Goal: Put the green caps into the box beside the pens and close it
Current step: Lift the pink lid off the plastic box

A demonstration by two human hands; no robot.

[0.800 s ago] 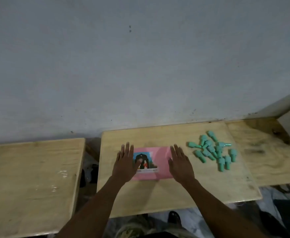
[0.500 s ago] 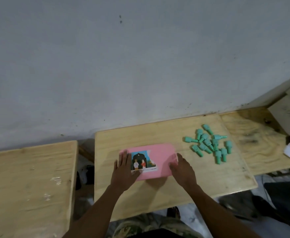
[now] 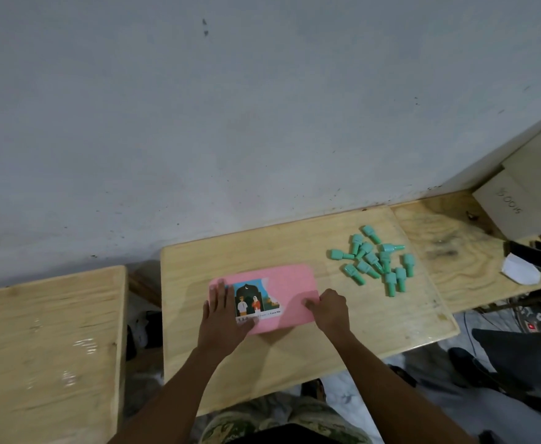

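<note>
Pink box (image 3: 291, 283), contents hidden

Likely a bare workroom or small packing shop: plain plywood tables (image 3: 295, 357) set side by side against a scuffed, unpainted wall (image 3: 262, 123), a cardboard box (image 3: 512, 206) with a handwritten number, a heap of identical green caps (image 3: 373, 261), and cables (image 3: 516, 307) on the floor

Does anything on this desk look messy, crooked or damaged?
The small green plastic caps lie in a jumbled heap, pointing every way, on the wooden desk right of the flat pink box. The box's picture label has a ragged, torn-looking top edge.
</note>
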